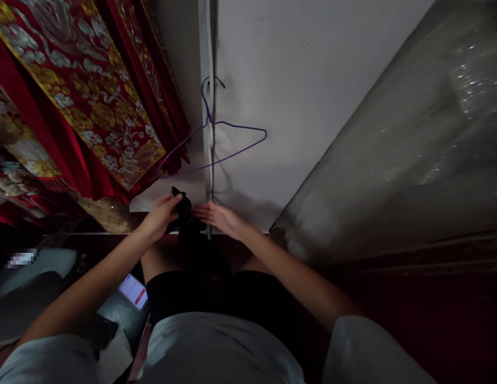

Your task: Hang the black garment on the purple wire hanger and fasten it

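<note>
A black garment (188, 224) hangs down in front of my lap. My left hand (162, 213) pinches its upper left corner with closed fingers. My right hand (216, 216) touches its right edge, fingers stretched towards the cloth; how firmly it grips is unclear. Above both hands a thin purple wire hanger (232, 144) hangs bare on a white wall (304, 80), next to a vertical white strip.
Red and gold embroidered fabric (84, 90) hangs at the upper left. A grey, shiny covered garment (412, 144) fills the right side. A phone with a lit screen (133, 291) lies by my left thigh, with grey slippers (28, 298) at the lower left.
</note>
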Demonstrator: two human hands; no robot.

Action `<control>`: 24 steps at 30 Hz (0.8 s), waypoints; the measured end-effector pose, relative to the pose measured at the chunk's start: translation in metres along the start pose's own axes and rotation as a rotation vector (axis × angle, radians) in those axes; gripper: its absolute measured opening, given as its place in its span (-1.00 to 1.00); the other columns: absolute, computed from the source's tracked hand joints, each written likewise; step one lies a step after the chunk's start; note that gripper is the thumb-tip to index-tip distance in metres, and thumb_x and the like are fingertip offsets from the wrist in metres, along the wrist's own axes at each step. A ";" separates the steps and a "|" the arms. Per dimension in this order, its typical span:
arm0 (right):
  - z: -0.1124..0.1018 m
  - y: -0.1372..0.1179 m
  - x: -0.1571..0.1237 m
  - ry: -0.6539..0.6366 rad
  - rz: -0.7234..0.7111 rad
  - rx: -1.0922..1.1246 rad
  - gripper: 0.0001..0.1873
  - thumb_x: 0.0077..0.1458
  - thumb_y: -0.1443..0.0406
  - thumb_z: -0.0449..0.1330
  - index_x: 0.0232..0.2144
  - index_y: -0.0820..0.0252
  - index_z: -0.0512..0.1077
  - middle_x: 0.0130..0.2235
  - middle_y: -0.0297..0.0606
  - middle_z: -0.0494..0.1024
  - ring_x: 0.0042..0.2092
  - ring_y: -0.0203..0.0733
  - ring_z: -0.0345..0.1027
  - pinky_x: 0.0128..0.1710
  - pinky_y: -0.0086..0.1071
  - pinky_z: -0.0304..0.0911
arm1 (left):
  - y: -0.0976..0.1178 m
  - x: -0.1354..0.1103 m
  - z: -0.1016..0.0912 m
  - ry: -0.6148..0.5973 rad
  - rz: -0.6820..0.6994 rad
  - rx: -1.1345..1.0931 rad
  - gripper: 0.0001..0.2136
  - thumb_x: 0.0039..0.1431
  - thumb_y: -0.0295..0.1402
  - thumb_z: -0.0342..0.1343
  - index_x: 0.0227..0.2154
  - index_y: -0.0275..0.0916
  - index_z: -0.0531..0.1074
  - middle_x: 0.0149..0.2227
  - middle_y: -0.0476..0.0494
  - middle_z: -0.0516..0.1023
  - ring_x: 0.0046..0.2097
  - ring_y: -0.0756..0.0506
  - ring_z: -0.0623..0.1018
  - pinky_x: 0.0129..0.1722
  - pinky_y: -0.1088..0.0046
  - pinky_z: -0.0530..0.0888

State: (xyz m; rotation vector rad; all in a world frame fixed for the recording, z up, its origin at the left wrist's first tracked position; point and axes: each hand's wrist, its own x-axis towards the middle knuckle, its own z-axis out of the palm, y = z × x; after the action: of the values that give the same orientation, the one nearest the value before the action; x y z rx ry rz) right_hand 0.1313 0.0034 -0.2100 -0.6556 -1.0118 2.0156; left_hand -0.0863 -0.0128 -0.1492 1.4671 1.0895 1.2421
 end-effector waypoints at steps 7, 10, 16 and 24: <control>0.050 -0.036 -0.037 -0.124 -0.016 -0.100 -0.50 0.00 -0.14 0.35 -0.26 0.11 0.50 -0.25 -0.23 0.61 -0.12 -0.08 0.53 -0.11 -0.25 0.47 | 0.087 -0.039 0.043 -0.324 0.440 0.635 -0.87 0.29 -0.27 0.19 -0.18 -0.15 0.56 0.14 -0.28 0.55 0.12 -0.30 0.52 0.15 0.01 0.46; 0.053 -0.052 -0.052 -0.158 0.059 -0.192 -0.50 -0.21 0.05 0.54 -0.28 0.15 0.51 -0.31 -0.29 0.59 -0.24 -0.17 0.52 -0.16 -0.31 0.45 | 0.079 -0.026 0.039 -0.319 0.426 0.565 -0.76 0.37 -0.16 0.11 -0.04 -0.12 0.52 0.09 -0.26 0.58 0.12 -0.25 0.54 0.18 0.11 0.45; 0.036 -0.083 -0.059 -0.146 -0.011 -0.608 -0.61 -0.23 0.18 0.51 -0.37 0.24 0.51 -0.39 -0.29 0.55 -0.38 -0.21 0.43 -0.37 -0.34 0.37 | -0.002 -0.008 0.022 -0.700 -0.115 0.366 -0.38 0.31 0.26 -0.10 -0.38 -0.17 0.60 -0.39 -0.18 0.64 -0.29 -0.16 0.61 -0.23 0.36 0.50; -0.033 -0.133 0.017 0.543 -0.898 -0.990 -0.74 -0.15 0.47 0.26 -0.33 0.14 0.48 -0.26 -0.33 0.57 -0.19 -0.18 0.44 -0.08 -0.29 0.37 | -0.028 0.030 -0.054 -0.538 0.017 0.921 -0.75 0.25 -0.14 0.10 -0.33 -0.19 0.56 -0.20 -0.25 0.64 -0.15 -0.22 0.56 -0.10 0.33 0.36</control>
State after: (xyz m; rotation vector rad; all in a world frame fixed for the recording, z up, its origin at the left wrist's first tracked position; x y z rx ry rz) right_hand 0.1997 0.0828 -0.1199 -0.9322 -1.5480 0.4455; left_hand -0.1384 0.0272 -0.1654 2.3053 1.3160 0.2485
